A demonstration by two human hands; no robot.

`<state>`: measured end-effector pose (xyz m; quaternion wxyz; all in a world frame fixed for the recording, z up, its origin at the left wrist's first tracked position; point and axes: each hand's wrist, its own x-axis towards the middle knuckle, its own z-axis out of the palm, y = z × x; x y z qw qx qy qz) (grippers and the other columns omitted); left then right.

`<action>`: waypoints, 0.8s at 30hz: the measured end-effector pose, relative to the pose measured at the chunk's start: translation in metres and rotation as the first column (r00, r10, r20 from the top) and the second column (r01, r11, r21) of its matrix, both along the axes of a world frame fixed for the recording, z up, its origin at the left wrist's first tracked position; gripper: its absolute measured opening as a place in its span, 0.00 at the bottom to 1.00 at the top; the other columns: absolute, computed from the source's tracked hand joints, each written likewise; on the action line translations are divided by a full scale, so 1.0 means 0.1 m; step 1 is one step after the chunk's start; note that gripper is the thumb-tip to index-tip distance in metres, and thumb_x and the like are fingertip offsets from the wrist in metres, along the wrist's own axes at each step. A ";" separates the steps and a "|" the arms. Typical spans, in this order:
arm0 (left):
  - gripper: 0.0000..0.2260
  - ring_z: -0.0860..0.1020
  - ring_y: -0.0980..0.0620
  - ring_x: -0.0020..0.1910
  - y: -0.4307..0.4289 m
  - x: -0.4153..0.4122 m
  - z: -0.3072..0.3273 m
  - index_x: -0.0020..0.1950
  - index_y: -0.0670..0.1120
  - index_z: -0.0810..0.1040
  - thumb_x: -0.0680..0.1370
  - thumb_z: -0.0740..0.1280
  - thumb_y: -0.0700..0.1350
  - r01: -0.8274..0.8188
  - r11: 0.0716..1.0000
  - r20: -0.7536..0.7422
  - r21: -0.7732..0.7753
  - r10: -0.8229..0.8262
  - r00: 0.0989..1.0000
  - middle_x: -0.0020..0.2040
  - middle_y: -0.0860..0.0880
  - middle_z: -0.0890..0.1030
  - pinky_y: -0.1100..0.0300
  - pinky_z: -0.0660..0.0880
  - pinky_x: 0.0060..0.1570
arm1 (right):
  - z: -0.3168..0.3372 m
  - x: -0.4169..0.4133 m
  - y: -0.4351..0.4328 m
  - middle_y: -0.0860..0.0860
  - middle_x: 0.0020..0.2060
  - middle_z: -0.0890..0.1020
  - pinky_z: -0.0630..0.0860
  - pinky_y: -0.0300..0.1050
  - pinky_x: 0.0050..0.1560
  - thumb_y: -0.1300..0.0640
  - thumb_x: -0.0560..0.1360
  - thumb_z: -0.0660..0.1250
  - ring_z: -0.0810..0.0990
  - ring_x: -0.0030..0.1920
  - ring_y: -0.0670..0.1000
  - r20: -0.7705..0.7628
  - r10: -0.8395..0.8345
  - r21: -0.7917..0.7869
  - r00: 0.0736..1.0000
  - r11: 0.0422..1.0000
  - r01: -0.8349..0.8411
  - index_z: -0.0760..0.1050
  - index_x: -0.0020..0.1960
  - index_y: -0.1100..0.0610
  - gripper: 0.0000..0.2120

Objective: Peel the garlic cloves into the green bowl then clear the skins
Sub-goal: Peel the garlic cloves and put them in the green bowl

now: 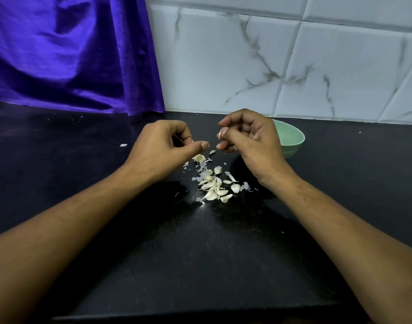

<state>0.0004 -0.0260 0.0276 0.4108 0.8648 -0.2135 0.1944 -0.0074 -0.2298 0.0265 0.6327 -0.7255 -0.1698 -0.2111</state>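
Observation:
A heap of several garlic cloves (214,187) and thin white skins lies on the black counter between my forearms. The dry garlic root end (198,157) sits just under my left thumb. My right hand (249,139) hovers above the heap and pinches a garlic clove (222,132) between thumb and fingertips. My left hand (165,146) is beside it, fingers curled, thumb pressed against the forefinger; I cannot see whether a scrap of skin is between them. The green bowl (291,139) stands behind my right hand, partly hidden by it.
A purple cloth (67,54) hangs at the back left down to the black counter (200,253). A marbled white tile wall (294,61) rises behind the bowl. One stray skin flake (123,145) lies left of my left hand.

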 end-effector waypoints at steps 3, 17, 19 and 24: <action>0.18 0.68 0.57 0.25 0.00 0.00 0.00 0.34 0.46 0.74 0.77 0.75 0.54 -0.014 0.999 -0.021 0.048 0.015 1.000 0.26 0.53 0.74 0.63 0.64 0.28 | 0.00 0.00 0.00 0.55 0.37 0.84 0.81 0.43 0.37 0.69 0.78 0.69 0.85 0.35 0.53 0.001 0.006 -0.015 1.000 1.000 -0.005 0.80 0.50 0.60 0.06; 0.17 0.78 0.49 0.35 0.01 0.02 0.00 0.36 0.47 0.79 0.77 0.74 0.57 0.003 0.998 -0.012 0.067 -0.002 1.000 0.34 0.47 0.82 0.52 0.74 0.39 | -0.05 0.05 0.01 0.55 0.36 0.85 0.80 0.40 0.38 0.66 0.76 0.74 0.86 0.37 0.52 -0.023 0.013 -0.079 1.000 0.997 -0.015 0.83 0.51 0.62 0.04; 0.11 0.79 0.52 0.37 0.01 0.02 -0.01 0.41 0.49 0.81 0.78 0.73 0.55 0.025 0.997 -0.023 0.071 -0.024 0.999 0.36 0.50 0.83 0.57 0.73 0.40 | -0.06 0.05 0.01 0.55 0.37 0.85 0.80 0.40 0.38 0.67 0.76 0.74 0.86 0.37 0.52 -0.022 0.023 -0.084 0.999 0.996 -0.025 0.83 0.51 0.63 0.04; 0.21 0.75 0.51 0.30 -0.01 0.01 -0.04 0.35 0.44 0.79 0.77 0.72 0.60 0.018 0.996 -0.038 0.086 -0.015 0.999 0.30 0.46 0.80 0.52 0.71 0.35 | -0.05 0.03 0.00 0.63 0.39 0.85 0.84 0.47 0.40 0.68 0.76 0.73 0.87 0.38 0.56 -0.065 0.035 -0.066 0.997 0.997 -0.039 0.81 0.50 0.64 0.04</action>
